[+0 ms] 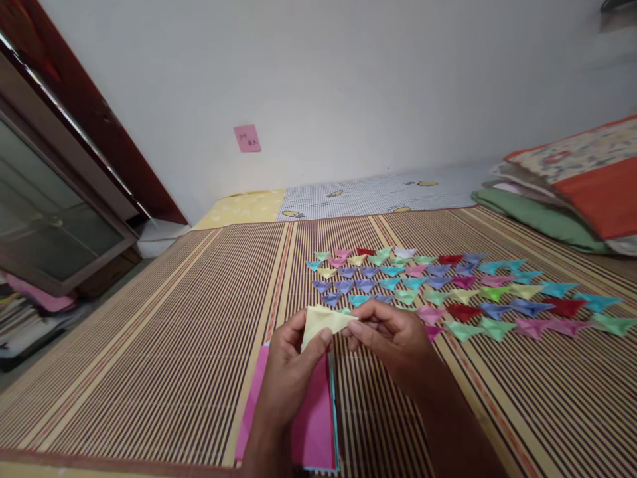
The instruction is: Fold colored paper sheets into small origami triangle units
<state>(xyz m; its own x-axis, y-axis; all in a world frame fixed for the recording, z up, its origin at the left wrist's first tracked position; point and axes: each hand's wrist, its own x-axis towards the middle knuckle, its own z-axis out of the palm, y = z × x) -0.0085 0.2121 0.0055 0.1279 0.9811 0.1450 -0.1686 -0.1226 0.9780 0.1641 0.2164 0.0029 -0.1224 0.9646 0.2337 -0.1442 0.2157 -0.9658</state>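
A pale yellow piece of folded paper [318, 321] is held up between my two hands, its narrow point facing right. My left hand [293, 358] grips its left part, thumb on the near face and fingers behind. With thumb and forefinger, my right hand [385, 332] pinches the pointed right tip. Below my left hand lies a stack of coloured paper sheets [316, 418], pink on top, with blue edges showing. Beyond my hands, several rows of small folded paper pieces [464, 295] in many colours are spread across the mat; my right hand hides a few of them.
The striped bamboo mat [164, 345] covers the bed up to the wall. At the far right sit a folded green cloth [537, 216] and an orange patterned cushion [597, 186]. A pink note [247, 139] is stuck on the wall. A glass-fronted cabinet [44, 192] stands at left.
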